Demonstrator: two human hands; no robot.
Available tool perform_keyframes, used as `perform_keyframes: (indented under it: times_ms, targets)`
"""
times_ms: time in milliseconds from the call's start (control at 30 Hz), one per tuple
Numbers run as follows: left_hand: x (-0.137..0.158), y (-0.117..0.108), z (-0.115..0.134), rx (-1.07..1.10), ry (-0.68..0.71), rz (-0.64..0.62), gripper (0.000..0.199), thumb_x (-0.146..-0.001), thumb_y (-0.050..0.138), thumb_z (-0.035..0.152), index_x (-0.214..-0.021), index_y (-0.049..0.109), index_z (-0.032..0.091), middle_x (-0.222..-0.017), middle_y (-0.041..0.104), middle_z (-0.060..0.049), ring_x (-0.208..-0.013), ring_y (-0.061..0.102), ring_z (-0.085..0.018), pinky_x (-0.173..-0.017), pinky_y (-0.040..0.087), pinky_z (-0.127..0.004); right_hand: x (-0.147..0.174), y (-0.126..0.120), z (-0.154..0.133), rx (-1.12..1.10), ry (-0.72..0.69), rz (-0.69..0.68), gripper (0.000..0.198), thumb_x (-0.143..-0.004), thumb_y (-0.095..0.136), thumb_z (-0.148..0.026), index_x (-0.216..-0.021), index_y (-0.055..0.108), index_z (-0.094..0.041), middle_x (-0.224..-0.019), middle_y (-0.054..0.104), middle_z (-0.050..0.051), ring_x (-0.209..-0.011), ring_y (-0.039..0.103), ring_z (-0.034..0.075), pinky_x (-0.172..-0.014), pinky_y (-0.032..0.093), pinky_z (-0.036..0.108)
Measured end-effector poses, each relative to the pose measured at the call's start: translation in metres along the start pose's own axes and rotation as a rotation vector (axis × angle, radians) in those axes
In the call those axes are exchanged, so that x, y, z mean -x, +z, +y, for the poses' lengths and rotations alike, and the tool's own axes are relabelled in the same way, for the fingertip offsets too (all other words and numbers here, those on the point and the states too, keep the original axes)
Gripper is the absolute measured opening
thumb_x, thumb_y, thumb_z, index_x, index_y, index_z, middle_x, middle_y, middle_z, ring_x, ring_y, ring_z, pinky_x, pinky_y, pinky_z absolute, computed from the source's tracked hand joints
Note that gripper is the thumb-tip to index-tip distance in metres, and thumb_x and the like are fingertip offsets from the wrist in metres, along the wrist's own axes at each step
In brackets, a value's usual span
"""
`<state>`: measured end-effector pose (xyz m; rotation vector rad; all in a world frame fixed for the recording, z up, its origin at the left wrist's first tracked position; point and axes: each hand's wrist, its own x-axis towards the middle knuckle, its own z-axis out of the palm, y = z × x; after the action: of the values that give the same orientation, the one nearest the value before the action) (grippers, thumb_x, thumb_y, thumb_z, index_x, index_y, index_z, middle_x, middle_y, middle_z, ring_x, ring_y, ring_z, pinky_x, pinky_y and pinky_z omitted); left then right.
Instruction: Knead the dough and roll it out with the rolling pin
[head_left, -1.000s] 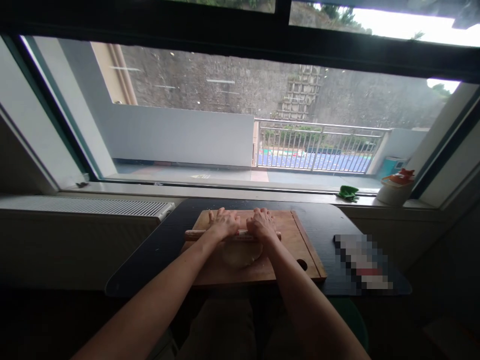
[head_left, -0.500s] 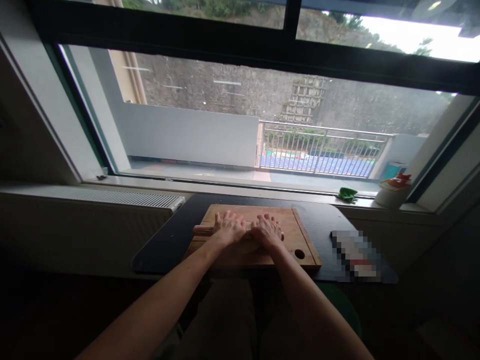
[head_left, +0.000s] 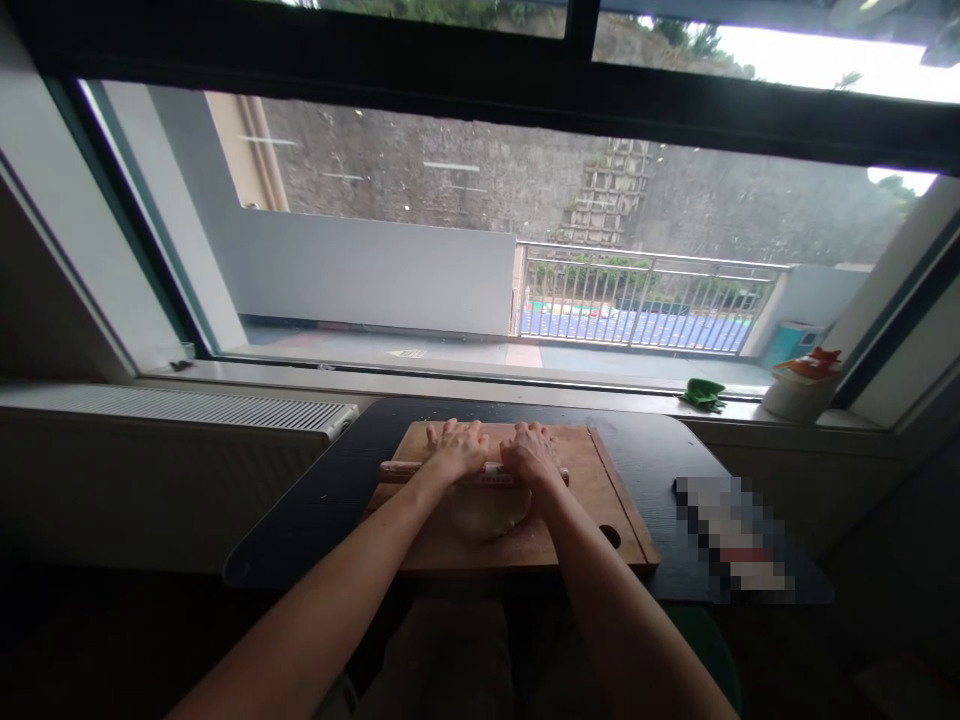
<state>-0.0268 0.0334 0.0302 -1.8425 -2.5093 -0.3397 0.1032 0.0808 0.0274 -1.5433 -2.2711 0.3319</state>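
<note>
My left hand [head_left: 456, 450] and my right hand [head_left: 532, 452] lie side by side over a wooden rolling pin [head_left: 397, 471]. Both palms press on it from above. The fingers of each hand reach forward past the pin, slightly bent and spread, not wrapped around it. Red print shows on the pin between the hands. A flattened piece of pale dough [head_left: 487, 510] lies on my side of the pin, its far edge beneath it. Under everything is a wooden cutting board [head_left: 577, 530] with a groove and a round hole near its right corner. My forearms partly cover the board.
The board rests on a dark table [head_left: 300, 530]. A blurred-out flat object [head_left: 735, 535] lies on the table's right side. Behind stands a window sill with a green item [head_left: 703, 393] and a white container [head_left: 801, 392]. A radiator [head_left: 247, 420] is at the left.
The pin and both hands have moved forward relative to the board, uncovering more dough on my side. The view has also shifted slightly, so the table appears lower and larger.
</note>
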Motion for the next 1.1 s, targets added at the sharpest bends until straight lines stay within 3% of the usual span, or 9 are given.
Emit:
perform_keyframes:
  times_ms: [167, 367, 533, 667, 833, 1100]
  targets:
    - [0.026, -0.001, 0.003, -0.036, 0.000, -0.036, 0.053, -0.087, 0.024, 0.044, -0.134, 0.038, 0.024, -0.139, 0.043, -0.007, -0.131, 0.026, -0.031, -0.103, 0.014, -0.060, 0.027, -0.006, 0.000, 0.000, 0.016, -0.022, 0.038, -0.083, 0.039, -0.037, -0.113, 0.056, -0.020, -0.119, 0.053, 0.011, -0.110, 0.045, 0.028, -0.093, 0.032, 0.043]
    - [0.047, 0.001, 0.008, -0.069, -0.001, 0.002, 0.055, -0.087, 0.022, 0.044, -0.135, 0.038, 0.023, -0.135, 0.047, -0.006, -0.132, 0.026, -0.031, -0.106, 0.006, -0.061, 0.051, -0.010, 0.001, 0.051, -0.002, -0.006, 0.037, -0.086, 0.035, -0.038, -0.110, 0.057, -0.020, -0.117, 0.055, 0.010, -0.109, 0.045, 0.026, -0.092, 0.032, 0.040]
    - [0.035, -0.001, 0.007, -0.062, -0.035, 0.003, 0.054, -0.087, 0.024, 0.044, -0.135, 0.037, 0.025, -0.138, 0.045, -0.006, -0.130, 0.030, -0.029, -0.106, 0.013, -0.057, 0.041, -0.009, -0.001, 0.034, 0.016, -0.005, 0.039, -0.086, 0.036, -0.037, -0.114, 0.056, -0.020, -0.119, 0.054, 0.012, -0.111, 0.044, 0.027, -0.092, 0.032, 0.040]
    - [0.011, -0.002, 0.005, -0.074, -0.042, -0.007, 0.053, -0.086, 0.023, 0.046, -0.131, 0.042, 0.024, -0.131, 0.051, -0.009, -0.125, 0.036, -0.030, -0.100, 0.023, -0.057, 0.019, -0.007, -0.001, 0.006, 0.042, -0.007, 0.039, -0.084, 0.038, -0.036, -0.113, 0.055, -0.018, -0.119, 0.054, 0.013, -0.111, 0.044, 0.028, -0.091, 0.034, 0.040]
    - [-0.011, 0.001, 0.003, -0.059, -0.072, 0.000, 0.052, -0.085, 0.026, 0.046, -0.128, 0.044, 0.021, -0.127, 0.053, -0.013, -0.122, 0.040, -0.030, -0.099, 0.023, -0.059, -0.001, -0.003, 0.001, -0.012, 0.038, 0.001, 0.034, -0.082, 0.040, -0.033, -0.106, 0.057, -0.016, -0.112, 0.057, 0.014, -0.110, 0.046, 0.029, -0.090, 0.035, 0.041]
    - [0.014, 0.001, 0.003, -0.038, -0.057, -0.030, 0.053, -0.085, 0.026, 0.042, -0.133, 0.041, 0.025, -0.133, 0.049, -0.009, -0.129, 0.033, -0.031, -0.102, 0.018, -0.059, 0.023, -0.008, -0.001, -0.004, 0.057, -0.020, 0.036, -0.083, 0.039, -0.036, -0.108, 0.058, -0.018, -0.116, 0.056, 0.013, -0.110, 0.047, 0.028, -0.090, 0.035, 0.040]
